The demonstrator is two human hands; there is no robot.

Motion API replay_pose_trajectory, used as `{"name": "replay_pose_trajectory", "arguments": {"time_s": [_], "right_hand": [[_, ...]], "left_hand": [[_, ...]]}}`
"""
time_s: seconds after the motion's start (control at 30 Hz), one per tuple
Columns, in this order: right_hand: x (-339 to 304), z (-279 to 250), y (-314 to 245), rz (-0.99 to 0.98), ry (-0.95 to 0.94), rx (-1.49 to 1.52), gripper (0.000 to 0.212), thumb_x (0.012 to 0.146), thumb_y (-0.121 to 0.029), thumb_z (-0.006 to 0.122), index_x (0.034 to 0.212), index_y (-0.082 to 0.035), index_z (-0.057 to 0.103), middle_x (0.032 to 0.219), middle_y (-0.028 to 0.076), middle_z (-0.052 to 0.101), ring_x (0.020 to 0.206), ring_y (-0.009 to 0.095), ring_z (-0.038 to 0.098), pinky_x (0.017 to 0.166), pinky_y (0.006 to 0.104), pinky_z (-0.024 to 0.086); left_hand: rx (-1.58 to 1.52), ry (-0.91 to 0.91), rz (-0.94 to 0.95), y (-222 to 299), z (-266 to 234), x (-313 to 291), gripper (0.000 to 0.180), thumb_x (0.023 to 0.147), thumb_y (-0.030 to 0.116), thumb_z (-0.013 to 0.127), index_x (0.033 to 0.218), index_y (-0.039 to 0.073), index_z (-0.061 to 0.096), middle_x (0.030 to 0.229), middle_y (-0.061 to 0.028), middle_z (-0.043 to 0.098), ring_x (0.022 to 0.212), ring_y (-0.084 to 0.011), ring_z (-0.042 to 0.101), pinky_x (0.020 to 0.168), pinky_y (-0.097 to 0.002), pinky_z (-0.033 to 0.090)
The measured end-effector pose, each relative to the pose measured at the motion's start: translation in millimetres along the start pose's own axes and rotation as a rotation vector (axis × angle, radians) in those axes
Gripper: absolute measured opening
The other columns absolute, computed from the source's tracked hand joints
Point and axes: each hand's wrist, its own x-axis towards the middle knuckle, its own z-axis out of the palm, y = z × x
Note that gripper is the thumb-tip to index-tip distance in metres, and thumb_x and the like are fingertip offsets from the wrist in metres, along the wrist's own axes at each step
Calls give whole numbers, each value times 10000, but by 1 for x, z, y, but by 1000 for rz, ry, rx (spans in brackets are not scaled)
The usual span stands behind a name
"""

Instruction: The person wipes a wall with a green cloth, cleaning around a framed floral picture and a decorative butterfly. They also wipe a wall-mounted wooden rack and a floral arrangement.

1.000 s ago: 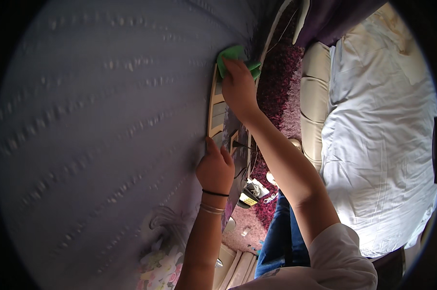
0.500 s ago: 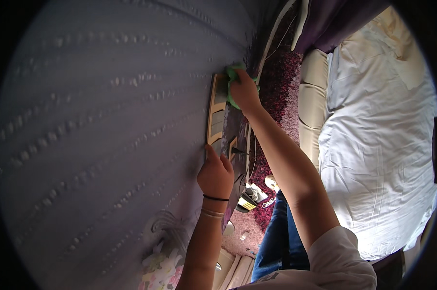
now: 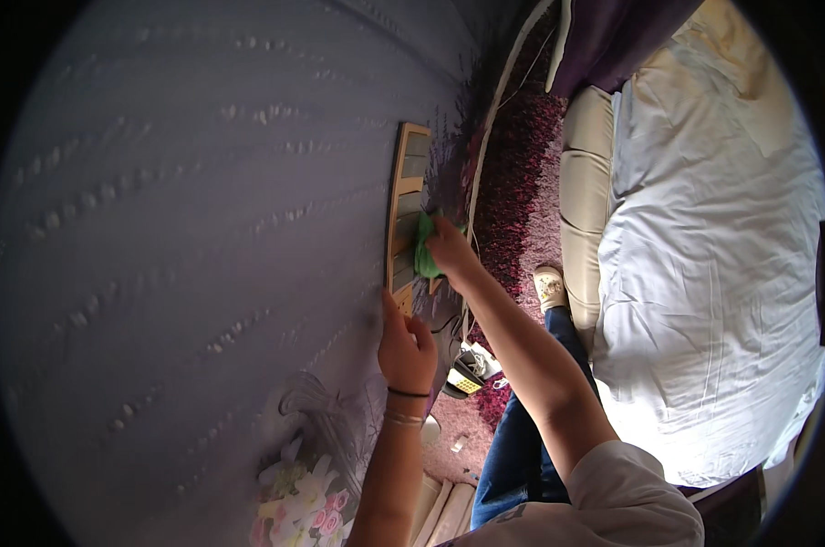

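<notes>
A long gold-coloured wall panel with several grey rocker switches [image 3: 411, 184] is fixed to the purple-grey wall. My right hand [image 3: 450, 250] is closed around a crumpled green cloth [image 3: 425, 252], which lies against the panel's edge around its middle. Below it, my left hand [image 3: 407, 356] touches the panel's lower end with a stretched-out finger, its thumb apart, holding nothing. A smaller gold-framed wall plate [image 3: 434, 285] shows only partly beneath the cloth and right hand.
To the right is a bed with white bedding [image 3: 704, 273] and a cream padded side [image 3: 586, 196]. A dark-pink shaggy carpet [image 3: 519, 164] fills the gap. A telephone [image 3: 464, 379] and cables lie near the wall. My shoe [image 3: 549, 287] stands beside the bed.
My right hand has brought the green cloth down from the panel's far end to its middle. My left hand stays at the lower end. A shoe has come into view.
</notes>
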Motion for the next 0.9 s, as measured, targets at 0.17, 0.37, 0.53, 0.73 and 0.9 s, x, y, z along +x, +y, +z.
{"name": "replay_pose_trajectory", "arguments": {"time_s": [0.17,0.37,0.53,0.73,0.9], "right_hand": [[-43,13,46,-64,-50,-284,352,860,-132,487,1184,-12,555,1025,267,640,1006,412,609,823,424,469],[-72,21,58,-165,-149,-724,272,784,-142,581,1011,7,592,994,279,637,979,434,604,834,476,475],[-114,42,28,-289,38,-624,188,752,-49,528,892,26,630,987,262,623,951,442,584,816,487,476],[-136,57,32,-611,177,-594,193,779,-33,501,896,30,639,905,239,625,867,423,595,766,475,473],[-104,51,33,-488,186,-756,120,781,-57,504,755,9,600,745,248,608,754,445,599,674,501,476]], "left_hand": [[-139,-61,-210,-25,5,-56,626,879,66,517,1442,-54,271,741,-99,577,609,-248,582,558,-355,483],[-164,-72,-170,-48,6,-84,662,884,72,527,1470,-23,236,729,-79,570,581,-183,553,548,-323,463],[-223,-81,-148,-51,-1,-103,673,888,84,543,1475,-11,229,715,-68,553,566,-178,537,550,-323,467],[-173,-118,-108,-65,4,-143,659,883,112,564,1451,-38,265,732,-78,555,603,-192,554,556,-335,476],[-265,-109,-74,-74,-2,-163,643,877,122,567,1426,-69,293,757,-104,546,653,-234,569,588,-361,491]]}}
